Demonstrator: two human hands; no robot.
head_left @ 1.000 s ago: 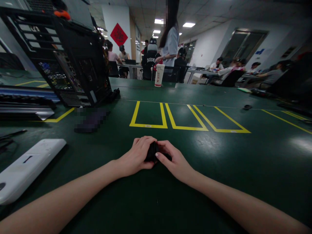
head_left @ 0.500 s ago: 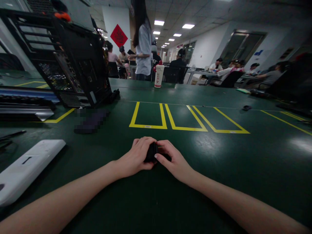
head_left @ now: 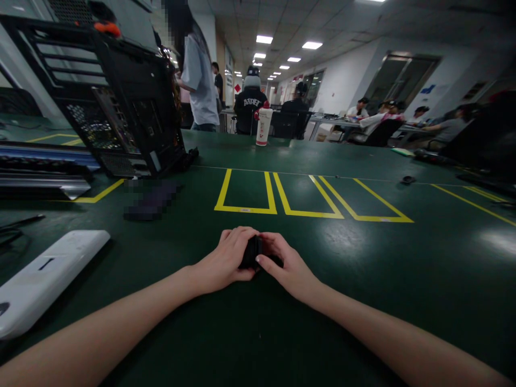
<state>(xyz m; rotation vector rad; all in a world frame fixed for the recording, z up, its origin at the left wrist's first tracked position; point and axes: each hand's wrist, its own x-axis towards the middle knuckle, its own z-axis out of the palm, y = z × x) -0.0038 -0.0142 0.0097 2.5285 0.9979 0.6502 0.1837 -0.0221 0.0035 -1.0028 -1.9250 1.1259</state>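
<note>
A small black object [head_left: 250, 252] sits between my two hands on the dark green table [head_left: 258, 333]. My left hand [head_left: 231, 255] is closed round its left side, with the fingers over the top and the thumb low in front. From the right, my right hand [head_left: 284, 263] grips it with thumb and curled fingers. Most of the object is covered, so its exact shape cannot be made out. Beyond the hands, yellow tape outlines [head_left: 245, 210] mark the table.
At the left stand a black computer case [head_left: 141, 107] and a long white device [head_left: 52, 274]. Metal-edged parts [head_left: 40, 183] lie near the case. A cup [head_left: 263, 126] stands at the table's far edge. People sit and stand beyond.
The standing person in the background has moved left, uncovering a seated person in a black top. Both hands and the black object hold almost the same position.
</note>
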